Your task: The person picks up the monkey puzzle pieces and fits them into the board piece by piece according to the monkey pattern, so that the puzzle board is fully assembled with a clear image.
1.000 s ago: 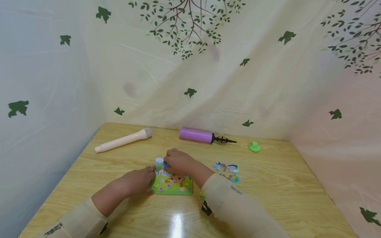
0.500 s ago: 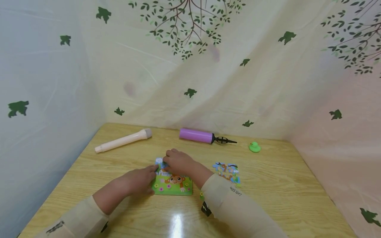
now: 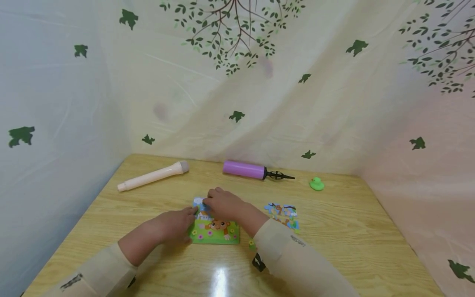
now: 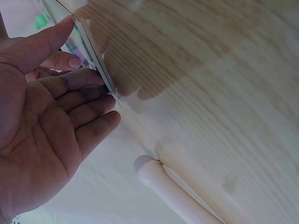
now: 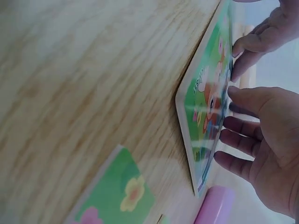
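Observation:
A jigsaw puzzle (image 3: 215, 236) with a monkey, flowers and green grass on it lies flat near the middle of the table. Along its left edge rests my left hand (image 3: 171, 227), thumb near the front corner and fingertips (image 4: 112, 100) at the board's rim. My right hand (image 3: 224, 204) reaches over the upper part of the puzzle and hides much of it. In the right wrist view its extended fingers (image 5: 240, 135) press on the picture surface. Several loose puzzle pieces (image 3: 283, 209) lie to the right, partly behind the right forearm; one green flowered piece (image 5: 126, 191) sits nearer the front.
A pale pink microphone (image 3: 154, 176) lies at the back left. Behind the puzzle is a purple hand pump (image 3: 245, 169) with a black nozzle. Toward the back right stands a green toy duck (image 3: 317, 184). Patterned cloth walls (image 3: 167, 95) enclose the wooden table (image 3: 352, 235).
Over the last second my left fingers have shifted slightly to the right over the puzzle's left edge. The right hand stays almost still on the upper part.

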`<state>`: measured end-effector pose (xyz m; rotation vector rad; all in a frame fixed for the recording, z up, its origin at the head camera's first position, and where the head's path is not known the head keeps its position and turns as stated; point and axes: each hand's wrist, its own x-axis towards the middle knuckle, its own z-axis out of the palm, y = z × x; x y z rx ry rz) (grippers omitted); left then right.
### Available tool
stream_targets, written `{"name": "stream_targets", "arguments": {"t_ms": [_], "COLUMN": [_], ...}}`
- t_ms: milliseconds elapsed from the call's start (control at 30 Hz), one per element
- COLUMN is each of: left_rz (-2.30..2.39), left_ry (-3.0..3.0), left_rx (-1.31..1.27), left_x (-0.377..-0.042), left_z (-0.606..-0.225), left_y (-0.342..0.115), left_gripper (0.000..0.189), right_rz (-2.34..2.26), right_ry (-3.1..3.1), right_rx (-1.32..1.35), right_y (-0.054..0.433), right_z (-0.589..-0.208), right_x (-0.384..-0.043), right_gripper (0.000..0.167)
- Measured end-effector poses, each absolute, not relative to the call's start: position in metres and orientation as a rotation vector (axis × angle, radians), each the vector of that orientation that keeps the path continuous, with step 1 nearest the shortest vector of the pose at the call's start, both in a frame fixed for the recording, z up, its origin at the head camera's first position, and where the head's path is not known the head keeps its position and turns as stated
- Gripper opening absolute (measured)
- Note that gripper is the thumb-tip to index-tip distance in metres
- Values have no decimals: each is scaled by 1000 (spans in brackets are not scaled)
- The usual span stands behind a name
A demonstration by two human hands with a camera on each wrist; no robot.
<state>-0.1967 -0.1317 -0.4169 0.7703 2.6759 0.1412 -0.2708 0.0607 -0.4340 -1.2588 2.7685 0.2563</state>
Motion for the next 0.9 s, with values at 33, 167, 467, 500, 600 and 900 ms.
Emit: {"name": "stream_targets", "arguments": {"t_ms": [33,167,467,500,600,900], "left_rz": [140,154,178,182,194,217], "left_ry": [2673,2666,2677,2677,2676,2670], "left_rx": [768,754,762,764,766,743], "left_x": [-197,-198,-197,-197,-196,-194], "left_z": [-418,-419,-419,-419,-418,-413], "left_y": [-132,-131,-131,-131,-131,-129], "left_gripper": [72,73,74,74,73,72], "right_rz": [210,25,-132,-150,-183,-139], "right_ry": [2757,2723,2817,2824,2838,2773], "right_rx": [-1249,-1219,-1149,-1119,-1030,-832], "right_y": [63,74,130,138,160,212], "right_z": [-433,-428,-416,-414,-409,-404], "right_x": [-271,-272,-291,-293,-297,-296], "right_gripper": [46,49,44,43,43,41]}}
